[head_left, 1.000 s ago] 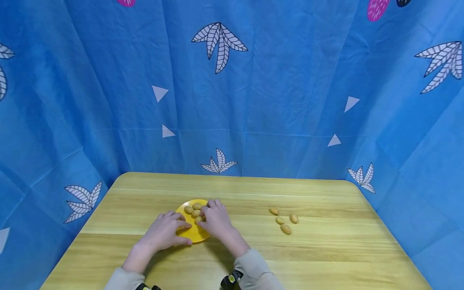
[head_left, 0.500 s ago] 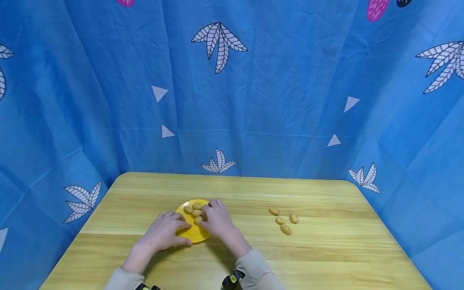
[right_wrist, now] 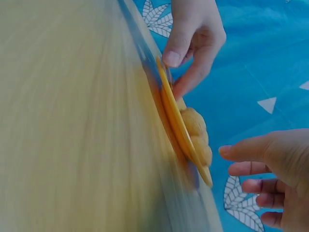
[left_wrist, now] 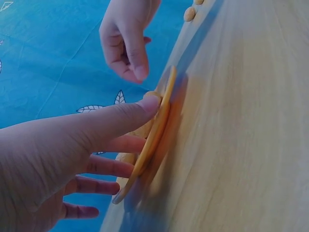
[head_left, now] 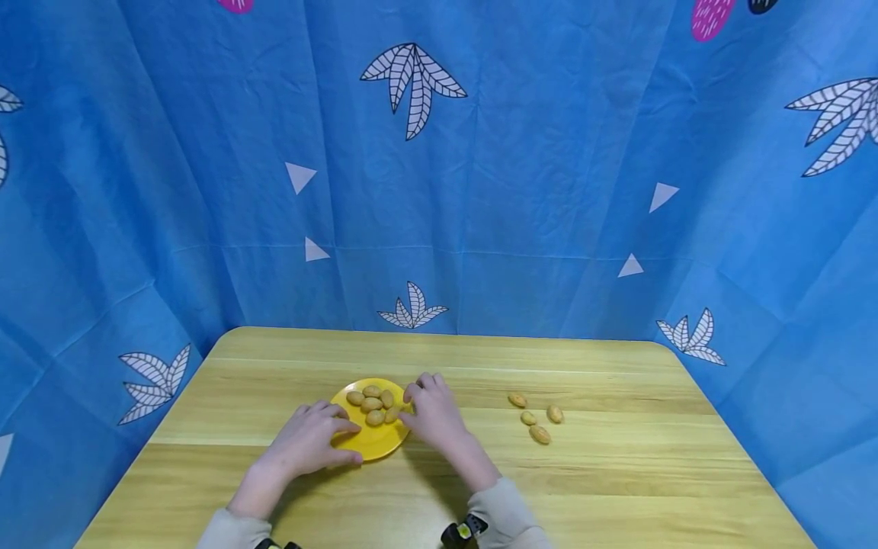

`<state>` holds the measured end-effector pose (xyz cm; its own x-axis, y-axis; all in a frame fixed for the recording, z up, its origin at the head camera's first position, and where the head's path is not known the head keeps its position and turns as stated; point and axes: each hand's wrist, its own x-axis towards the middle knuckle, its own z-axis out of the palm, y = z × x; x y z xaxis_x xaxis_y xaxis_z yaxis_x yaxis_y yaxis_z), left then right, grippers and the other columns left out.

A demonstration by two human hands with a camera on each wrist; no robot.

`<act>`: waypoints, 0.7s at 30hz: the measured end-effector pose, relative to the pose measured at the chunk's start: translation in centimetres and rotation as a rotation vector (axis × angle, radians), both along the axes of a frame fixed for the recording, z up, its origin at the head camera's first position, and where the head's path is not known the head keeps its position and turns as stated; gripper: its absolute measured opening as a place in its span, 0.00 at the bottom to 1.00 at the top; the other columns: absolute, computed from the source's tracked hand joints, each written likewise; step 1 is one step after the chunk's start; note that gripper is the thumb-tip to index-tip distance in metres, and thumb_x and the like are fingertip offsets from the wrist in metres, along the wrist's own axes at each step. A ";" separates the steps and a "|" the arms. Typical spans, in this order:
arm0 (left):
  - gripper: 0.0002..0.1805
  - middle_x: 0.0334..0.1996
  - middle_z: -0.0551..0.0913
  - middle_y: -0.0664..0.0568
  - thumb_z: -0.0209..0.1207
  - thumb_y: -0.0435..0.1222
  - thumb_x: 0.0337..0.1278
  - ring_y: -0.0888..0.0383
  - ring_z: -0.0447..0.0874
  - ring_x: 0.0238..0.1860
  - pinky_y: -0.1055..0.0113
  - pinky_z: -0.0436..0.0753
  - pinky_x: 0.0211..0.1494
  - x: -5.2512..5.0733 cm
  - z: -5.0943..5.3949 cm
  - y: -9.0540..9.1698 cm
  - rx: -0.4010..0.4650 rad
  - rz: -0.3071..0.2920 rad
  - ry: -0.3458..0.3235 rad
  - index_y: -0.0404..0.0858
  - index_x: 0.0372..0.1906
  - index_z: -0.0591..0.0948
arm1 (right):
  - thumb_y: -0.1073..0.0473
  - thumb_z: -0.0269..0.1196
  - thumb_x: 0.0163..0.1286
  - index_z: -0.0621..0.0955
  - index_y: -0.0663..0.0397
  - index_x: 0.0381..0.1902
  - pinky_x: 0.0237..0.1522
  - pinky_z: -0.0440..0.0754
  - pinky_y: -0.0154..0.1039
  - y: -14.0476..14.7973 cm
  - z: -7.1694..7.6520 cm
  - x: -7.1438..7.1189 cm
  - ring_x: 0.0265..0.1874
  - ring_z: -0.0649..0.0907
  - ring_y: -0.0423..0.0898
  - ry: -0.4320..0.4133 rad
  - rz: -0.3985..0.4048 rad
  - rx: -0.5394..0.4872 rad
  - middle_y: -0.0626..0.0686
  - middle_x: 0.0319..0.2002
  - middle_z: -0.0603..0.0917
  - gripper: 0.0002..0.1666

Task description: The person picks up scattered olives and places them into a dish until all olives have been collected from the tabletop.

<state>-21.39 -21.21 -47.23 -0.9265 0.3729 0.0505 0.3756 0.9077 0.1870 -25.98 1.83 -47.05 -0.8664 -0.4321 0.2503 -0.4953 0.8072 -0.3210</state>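
A yellow plate (head_left: 377, 442) lies on the table with several small tan, oval, nut-like pieces (head_left: 371, 404) grouped on it. My left hand (head_left: 309, 442) rests at the plate's left side. In the left wrist view, its thumb (left_wrist: 130, 110) touches the rim and its other fingers extend fairly straight along the plate. My right hand (head_left: 435, 415) hovers over the plate's right edge, fingers loosely bent and holding nothing. The right wrist view shows its fingertips apart from the pieces (right_wrist: 195, 123) on the plate.
Several more tan oval pieces (head_left: 539, 434) lie loose on the wooden table (head_left: 617, 488), right of the plate. A blue patterned curtain (head_left: 535, 175) stands behind the table and along both sides.
My right hand has released a tan piece onto the plate and drawn back to the right, uncovering more pieces there. The left hand has stayed at the rim.
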 end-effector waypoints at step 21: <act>0.39 0.53 0.82 0.47 0.65 0.67 0.40 0.46 0.75 0.58 0.43 0.71 0.59 -0.2 0.1 -0.9 -0.065 0.126 0.061 0.43 0.53 0.84 | 0.53 0.73 0.56 0.82 0.51 0.34 0.37 0.69 0.40 7.9 0.0 -0.7 0.37 0.71 0.47 0.109 -0.086 -0.050 0.51 0.39 0.78 0.13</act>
